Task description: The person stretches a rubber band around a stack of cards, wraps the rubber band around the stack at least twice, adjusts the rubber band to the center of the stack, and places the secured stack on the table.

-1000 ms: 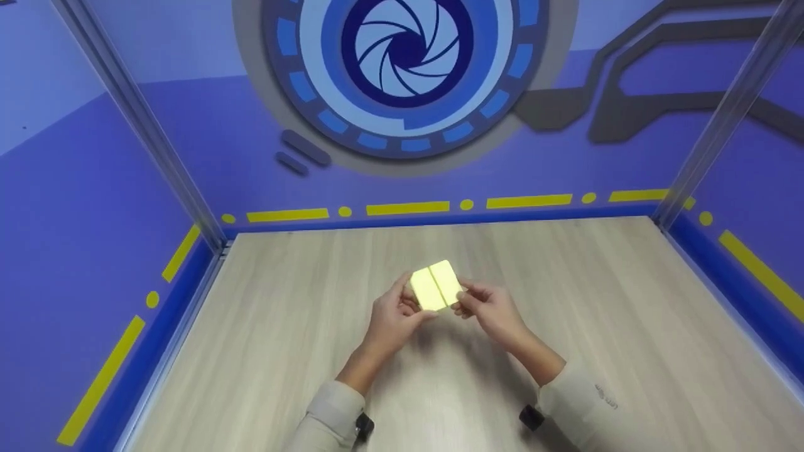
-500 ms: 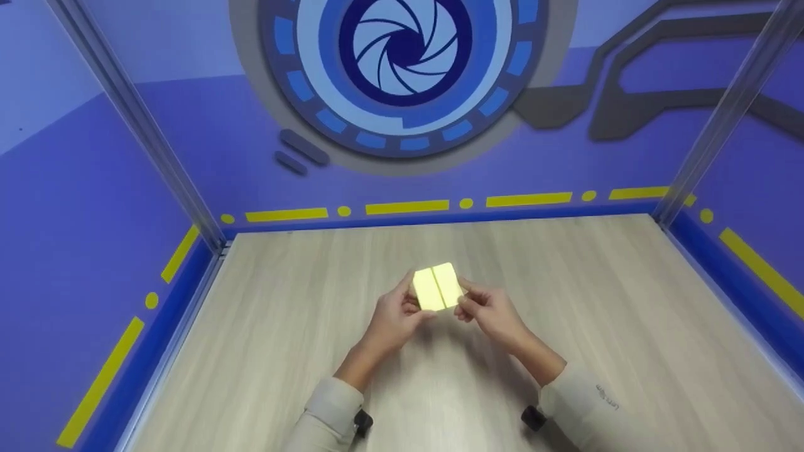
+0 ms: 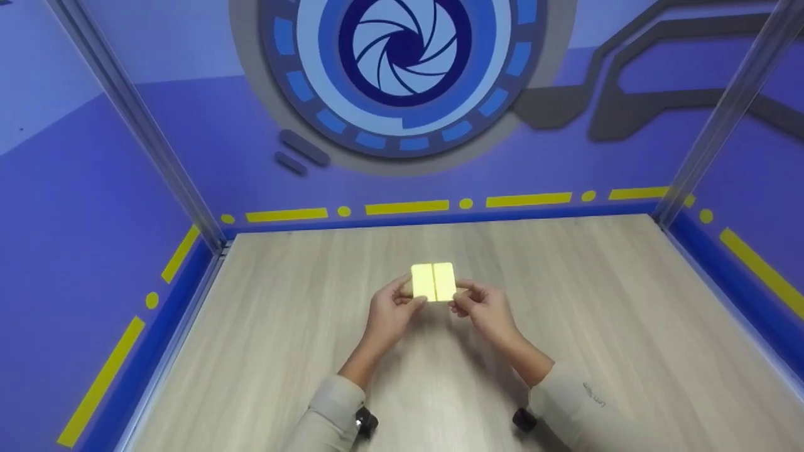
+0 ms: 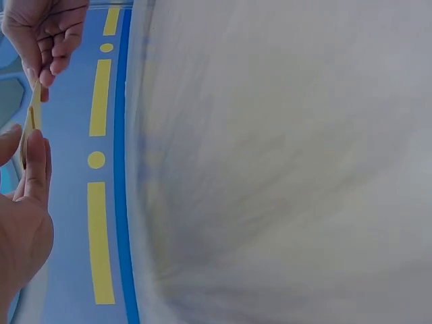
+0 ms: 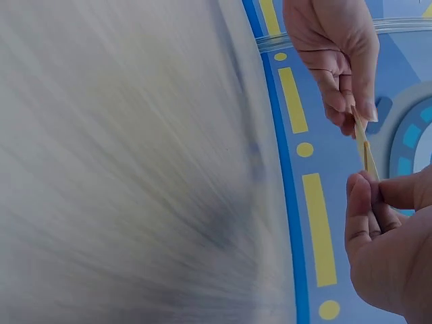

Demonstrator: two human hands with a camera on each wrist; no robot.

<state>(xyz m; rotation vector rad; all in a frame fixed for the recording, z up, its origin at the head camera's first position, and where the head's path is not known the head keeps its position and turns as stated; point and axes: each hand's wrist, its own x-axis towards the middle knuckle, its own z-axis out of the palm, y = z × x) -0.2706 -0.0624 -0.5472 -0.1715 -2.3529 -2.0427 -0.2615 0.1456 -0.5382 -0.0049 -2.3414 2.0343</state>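
A thin, pale yellow square (image 3: pixel 444 281) with rounded corners is held up above the table, between my hands. A darker line runs down its middle; the frames do not show whether it is a crease, a gap or a band. My left hand (image 3: pixel 391 317) pinches the lower left edge, thumb in front. At the lower right edge my right hand (image 3: pixel 493 312) pinches it with thumb and fingers. Both wrist views catch the square (image 4: pixel 33 118) (image 5: pixel 361 138) nearly edge-on. Its back is hidden in the head view.
Beneath the hands lies a light wood-grain table (image 3: pixel 301 282). Blue panels (image 3: pixel 201 144) with yellow dashes enclose its back and sides, joined by metal posts (image 3: pixel 147 125) at the corners. A dark wrist device (image 3: pixel 366 422) shows at the left cuff.
The yellow square has turned from tilted to nearly level, its dark line now almost vertical. My left thumb has risen along its lower edge. Both hands keep their hold.
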